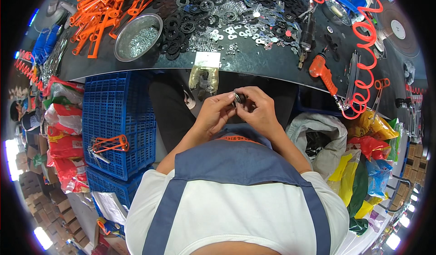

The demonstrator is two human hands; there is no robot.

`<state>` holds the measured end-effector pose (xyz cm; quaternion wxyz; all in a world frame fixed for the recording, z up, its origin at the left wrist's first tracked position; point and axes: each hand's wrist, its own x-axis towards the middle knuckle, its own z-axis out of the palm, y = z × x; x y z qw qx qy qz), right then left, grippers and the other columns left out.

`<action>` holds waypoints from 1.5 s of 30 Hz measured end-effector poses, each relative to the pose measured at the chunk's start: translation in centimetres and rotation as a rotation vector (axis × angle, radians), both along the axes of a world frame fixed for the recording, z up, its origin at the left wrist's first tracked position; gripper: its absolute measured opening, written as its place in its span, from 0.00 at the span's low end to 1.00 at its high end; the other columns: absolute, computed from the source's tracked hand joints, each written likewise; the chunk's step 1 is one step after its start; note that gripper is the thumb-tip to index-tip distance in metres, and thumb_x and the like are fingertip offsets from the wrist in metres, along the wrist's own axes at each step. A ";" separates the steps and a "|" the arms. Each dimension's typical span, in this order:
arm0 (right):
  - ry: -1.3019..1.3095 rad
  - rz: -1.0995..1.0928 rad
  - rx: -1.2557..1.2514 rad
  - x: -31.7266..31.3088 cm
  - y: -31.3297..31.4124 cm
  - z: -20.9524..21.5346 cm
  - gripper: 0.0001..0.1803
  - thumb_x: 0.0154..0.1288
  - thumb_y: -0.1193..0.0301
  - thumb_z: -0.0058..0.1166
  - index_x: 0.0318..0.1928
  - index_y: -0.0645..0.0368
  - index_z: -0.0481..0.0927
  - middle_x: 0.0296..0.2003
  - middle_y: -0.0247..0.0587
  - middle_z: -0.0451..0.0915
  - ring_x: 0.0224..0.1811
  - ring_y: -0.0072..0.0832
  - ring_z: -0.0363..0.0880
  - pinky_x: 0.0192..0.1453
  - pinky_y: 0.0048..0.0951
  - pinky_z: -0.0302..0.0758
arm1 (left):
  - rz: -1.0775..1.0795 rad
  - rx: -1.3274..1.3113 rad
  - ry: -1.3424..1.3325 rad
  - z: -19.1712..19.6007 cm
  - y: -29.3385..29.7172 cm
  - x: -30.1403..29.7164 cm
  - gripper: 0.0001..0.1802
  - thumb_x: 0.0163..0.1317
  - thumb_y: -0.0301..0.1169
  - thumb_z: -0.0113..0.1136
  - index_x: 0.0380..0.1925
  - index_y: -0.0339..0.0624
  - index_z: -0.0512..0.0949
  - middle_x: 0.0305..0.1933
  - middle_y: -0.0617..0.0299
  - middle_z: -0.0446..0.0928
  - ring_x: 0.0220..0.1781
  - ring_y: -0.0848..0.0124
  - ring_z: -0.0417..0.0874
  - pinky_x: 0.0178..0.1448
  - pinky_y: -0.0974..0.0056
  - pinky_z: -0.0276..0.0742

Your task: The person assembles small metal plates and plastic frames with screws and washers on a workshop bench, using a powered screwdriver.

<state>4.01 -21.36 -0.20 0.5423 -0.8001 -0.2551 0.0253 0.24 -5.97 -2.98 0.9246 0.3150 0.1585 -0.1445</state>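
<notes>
Both my hands meet over my lap, just in front of the bench edge. Between them is a small dark round part that looks like a stack of thin rings; its exact kind is hard to make out. The fingers of my left hand pinch it from the left. My right hand grips it from the right, thumb and fingers closed round it. At the bench edge, ahead and to the left of my hands, stands a worn metal fixture with a white card behind it.
Black rings and small metal plates cover the bench. Orange frames and a bowl of small hardware lie left. An orange-handled air tool and coiled red hose lie right. Blue crates stand left.
</notes>
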 end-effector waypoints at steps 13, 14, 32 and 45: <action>-0.028 0.007 0.004 0.0 0.1 -0.4 0.18 0.48 0.75 0.62 0.43 0.63 0.78 0.38 0.45 0.77 0.34 0.35 0.79 0.38 0.28 0.76 | -0.018 -0.001 -0.025 -0.3 0.0 -0.1 0.15 0.65 0.30 0.54 0.45 0.26 0.74 0.41 0.51 0.78 0.42 0.67 0.81 0.50 0.65 0.79; -0.030 0.008 0.005 0.0 0.1 -0.4 0.18 0.48 0.75 0.62 0.43 0.63 0.78 0.38 0.45 0.77 0.34 0.35 0.79 0.38 0.28 0.76 | -0.015 -0.001 -0.017 -0.4 0.0 -0.2 0.15 0.65 0.30 0.54 0.45 0.26 0.74 0.42 0.51 0.78 0.42 0.67 0.81 0.50 0.65 0.79; -0.200 -0.042 0.030 4.0 6.4 0.8 0.11 0.57 0.77 0.53 0.41 0.65 0.75 0.35 0.54 0.79 0.37 0.48 0.80 0.40 0.37 0.76 | 0.071 0.349 -0.190 2.0 5.5 3.8 0.17 0.69 0.31 0.45 0.48 0.27 0.73 0.39 0.61 0.76 0.38 0.77 0.77 0.49 0.70 0.77; 0.081 -0.055 -0.218 11.9 11.1 -2.7 0.13 0.50 0.69 0.57 0.31 0.68 0.74 0.26 0.58 0.78 0.31 0.50 0.79 0.37 0.42 0.74 | -0.483 1.671 -0.412 1.6 11.2 13.1 0.18 0.61 0.37 0.49 0.30 0.31 0.78 0.29 0.41 0.78 0.34 0.47 0.80 0.43 0.52 0.73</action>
